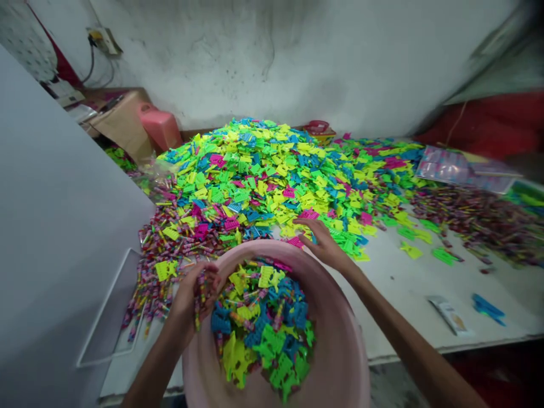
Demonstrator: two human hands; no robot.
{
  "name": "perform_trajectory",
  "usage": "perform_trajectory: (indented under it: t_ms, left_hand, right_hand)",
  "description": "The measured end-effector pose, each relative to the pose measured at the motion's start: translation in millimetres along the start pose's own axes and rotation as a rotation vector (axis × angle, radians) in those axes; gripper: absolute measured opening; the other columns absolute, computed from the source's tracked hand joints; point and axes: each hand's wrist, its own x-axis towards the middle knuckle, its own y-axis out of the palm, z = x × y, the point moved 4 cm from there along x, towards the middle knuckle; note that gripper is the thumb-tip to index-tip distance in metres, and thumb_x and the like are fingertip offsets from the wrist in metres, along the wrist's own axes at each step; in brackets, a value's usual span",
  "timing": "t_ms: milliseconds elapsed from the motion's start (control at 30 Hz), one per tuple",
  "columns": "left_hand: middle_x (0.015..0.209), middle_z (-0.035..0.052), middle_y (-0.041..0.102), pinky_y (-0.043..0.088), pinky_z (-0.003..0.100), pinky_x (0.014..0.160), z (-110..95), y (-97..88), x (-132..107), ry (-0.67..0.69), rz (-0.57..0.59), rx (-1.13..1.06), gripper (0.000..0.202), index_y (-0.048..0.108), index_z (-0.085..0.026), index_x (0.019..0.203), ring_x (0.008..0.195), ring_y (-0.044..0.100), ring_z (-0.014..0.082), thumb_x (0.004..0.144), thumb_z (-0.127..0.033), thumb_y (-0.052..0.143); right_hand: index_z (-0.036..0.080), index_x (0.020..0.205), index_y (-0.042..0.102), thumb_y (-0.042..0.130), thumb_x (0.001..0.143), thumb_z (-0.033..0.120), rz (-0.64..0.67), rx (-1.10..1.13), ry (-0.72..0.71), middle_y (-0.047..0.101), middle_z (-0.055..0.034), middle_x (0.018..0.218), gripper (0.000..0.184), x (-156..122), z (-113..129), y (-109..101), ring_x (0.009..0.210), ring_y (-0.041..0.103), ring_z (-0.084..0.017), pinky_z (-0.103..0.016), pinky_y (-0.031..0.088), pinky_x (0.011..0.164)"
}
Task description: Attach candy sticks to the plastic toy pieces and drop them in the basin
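My left hand (199, 294) is closed at the left rim of a pale pink tub (340, 351), with thin, multicoloured wrapped sticks in its fingers. Inside the tub lie flat plastic pieces (272, 345) in blue, green and yellow, mixed with more such sticks. Beyond the far right rim, my right hand (322, 245) has its fingers stretched out over the near edge of a big heap of plastic pieces (272, 170). Its fingertips are beside a pink piece (309, 214); whether they touch it I cannot tell.
Loose wrapped sticks (157, 289) cover the table left of the tub, and another spread of sticks (480, 221) lies at right. A small packet (448, 314) and a blue piece (488, 309) are near the front edge. A red jerrycan (160, 127) stands at the back left.
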Motion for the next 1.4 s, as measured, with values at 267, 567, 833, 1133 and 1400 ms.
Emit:
perform_trajectory:
  t_ms: [267, 567, 833, 1133, 1400]
  left_hand:
    - [0.055, -0.0054, 0.055, 0.025, 0.014, 0.03, 10, 5.1, -1, -0.013, 0.016, -0.041, 0.04, 0.059, -0.019, 0.077, 0.035, 0.043, 0.0059, 0.074, -0.057, 0.07]
    - [0.052, -0.0079, 0.049, 0.023, 0.013, 0.027, 15, 10.5, 11, 0.09, -0.015, -0.023, 0.052, 0.059, -0.017, 0.074, 0.033, 0.034, 0.0028, 0.066, -0.064, 0.079]
    - [0.044, -0.0108, 0.038, 0.023, 0.014, 0.03, 11, -1.3, 14, 0.117, -0.117, 0.051, 0.056, 0.064, -0.017, 0.08, 0.031, 0.034, 0.0048, 0.069, -0.07, 0.074]
    - [0.052, -0.0076, 0.058, 0.02, 0.015, 0.028, -10, 39.6, 13, 0.196, 0.118, 0.116, 0.048, 0.059, -0.022, 0.095, 0.027, 0.035, 0.0051, 0.077, -0.064, 0.072]
    - [0.056, -0.0006, 0.058, 0.042, 0.019, 0.048, -37, 63.6, -5, 0.435, 0.177, 0.274, 0.036, 0.08, -0.02, 0.1, 0.06, 0.059, 0.0155, 0.086, -0.051, 0.069]
  right_hand:
    - [0.03, 0.147, 0.053, 0.055, 0.096, 0.021, 0.121, -0.22, -0.052, 0.053, -0.0115, 0.152, 0.051, 13, -79, 80, 0.144, 0.042, -0.032, -0.052, 0.035, 0.114]
    - [0.018, 0.125, 0.063, 0.063, 0.099, 0.034, -0.204, 0.134, 0.265, 0.063, -0.01, 0.128, 0.031, 82, -84, 85, 0.109, 0.065, -0.024, -0.046, 0.056, 0.093]
    - [0.016, 0.114, 0.065, 0.055, 0.099, 0.051, -0.333, 0.822, 0.402, 0.07, -0.0072, 0.105, 0.039, 104, -43, 26, 0.086, 0.072, -0.021, -0.039, 0.06, 0.077]
    - [0.023, 0.094, 0.071, 0.082, 0.077, 0.043, -0.169, 1.361, 0.35, 0.074, -0.0023, 0.084, 0.029, 18, 71, -23, 0.072, 0.073, -0.02, -0.03, 0.059, 0.064]
    - [0.022, 0.088, 0.072, 0.082, 0.079, 0.037, 0.001, 1.418, 0.288, 0.071, 0.0019, 0.069, 0.021, -18, 117, -31, 0.055, 0.066, -0.016, -0.028, 0.056, 0.053]
